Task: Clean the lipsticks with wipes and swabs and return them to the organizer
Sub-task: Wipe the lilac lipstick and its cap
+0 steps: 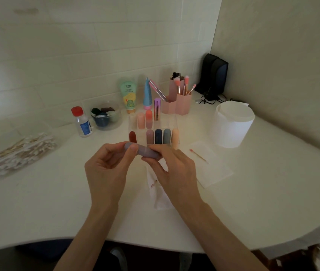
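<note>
Spreading across the lower part of the head view, a white tabletop (57,202) with a curved near edge runs back into a corner, where a pale tiled wall (77,45) meets a plain one. At the left lies a heap of cotton swabs (22,151), and beside it stand a small clear bottle (82,122) with a red cap and a clear jar (106,116) holding dark and green sponges. Along the wall stand a green tube (129,96), a blue tube (147,94) and a pink holder (180,103) with pink-tipped brushes (184,85) upright in it; a black box (214,73) with cables sits in the corner. A white roll of wipes (231,126) stands at the right. In the middle, the clear organizer (167,122) holds capped lipsticks upright in two rows; a peach lipstick (175,139) at its right end may stand just outside the wall, though the clear plastic makes that hard to judge. Just in front of the organizer, the left hand (106,169) and right hand (174,173) each pinch one end of a lavender lipstick (143,152), held roughly level above the tabletop. A stained wipe (160,196) lies under the right hand, and a flat wipe (213,169) to the right carries a used swab (199,156).
</note>
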A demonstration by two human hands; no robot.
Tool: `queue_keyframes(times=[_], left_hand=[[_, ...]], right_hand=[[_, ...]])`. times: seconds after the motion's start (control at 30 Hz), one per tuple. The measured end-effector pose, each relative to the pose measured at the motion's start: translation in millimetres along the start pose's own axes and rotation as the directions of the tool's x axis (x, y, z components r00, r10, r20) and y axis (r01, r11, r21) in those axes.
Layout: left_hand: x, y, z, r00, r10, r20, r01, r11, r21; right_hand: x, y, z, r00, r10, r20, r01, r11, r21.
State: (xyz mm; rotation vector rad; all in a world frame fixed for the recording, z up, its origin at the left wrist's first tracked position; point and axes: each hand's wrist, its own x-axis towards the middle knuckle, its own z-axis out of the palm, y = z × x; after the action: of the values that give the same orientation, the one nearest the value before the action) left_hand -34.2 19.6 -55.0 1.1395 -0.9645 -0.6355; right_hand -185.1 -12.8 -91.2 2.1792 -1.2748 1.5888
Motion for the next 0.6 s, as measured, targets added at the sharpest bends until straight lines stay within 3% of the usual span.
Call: queue_keyframes(times=[0.1,0.27,0.47,0.6], left_hand=[[5.5,3.5,-5.3,0.998,-0.030,-0.055,0.028,0.999,-0.036],[18.2,6.6,-21.3,0.997,0.081,0.002,-0.081,0.993,0.086],[38.7,-19.5,-47.8,0.988,0.057,0.147,-0.121,0.873,0.472],[41.4,-31.0,-51.2,0.982,0.075,0.176,-0.168,0.774,0.611]], right_hand=[[-3.8,7.6,1.1,0.999,-0.044,0.010,0.044,0.996,-0.073],[0.4,2.1,-4.2,0.994,0.098,0.038,-0.096,0.994,-0.042],[0.2,2.0,-3.6,0.972,0.228,0.063,-0.228,0.974,-0.016],[0.6,1.5,-3.3,0.970,0.235,0.068,-0.235,0.972,-0.001]])
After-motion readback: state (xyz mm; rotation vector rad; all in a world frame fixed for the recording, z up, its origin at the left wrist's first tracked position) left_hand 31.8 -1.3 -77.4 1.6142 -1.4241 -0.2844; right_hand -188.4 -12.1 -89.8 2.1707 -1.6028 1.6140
